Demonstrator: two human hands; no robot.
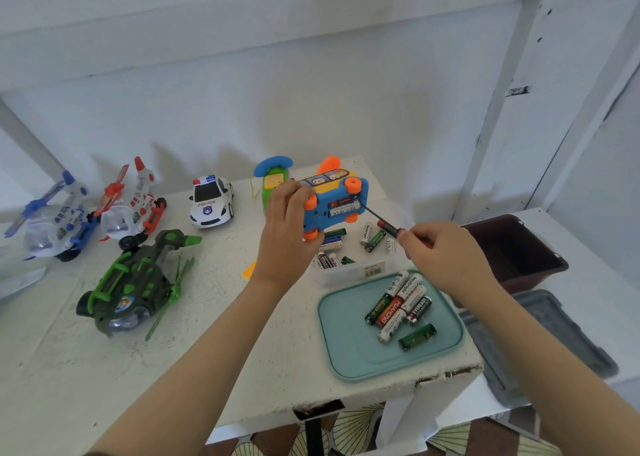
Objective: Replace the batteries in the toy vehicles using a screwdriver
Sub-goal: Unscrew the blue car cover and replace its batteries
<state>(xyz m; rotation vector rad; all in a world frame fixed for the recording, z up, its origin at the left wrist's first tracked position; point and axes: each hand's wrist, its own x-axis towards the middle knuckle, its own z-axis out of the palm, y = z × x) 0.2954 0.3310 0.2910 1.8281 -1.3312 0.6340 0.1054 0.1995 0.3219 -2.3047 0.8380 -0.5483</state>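
Observation:
My left hand (287, 227) grips a blue and yellow toy bus (332, 206) with orange wheels, tipped so its underside faces me above the table. Its battery bay is open with batteries showing inside. My right hand (440, 251) holds a red-handled screwdriver (384, 225) whose thin shaft points into the edge of that bay. A clear box (353, 272) of loose batteries sits just under the bus. Several more batteries (401, 308) lie on a teal lid (346, 348) near the table's front right corner.
On the white table (225, 351) stand a green helicopter (135, 282), a red helicopter (135, 203), a blue helicopter (55, 220), a police car (211, 203) and a green toy phone (272, 178). A brown bin (519, 251) and grey lid (554, 334) lie right of the table.

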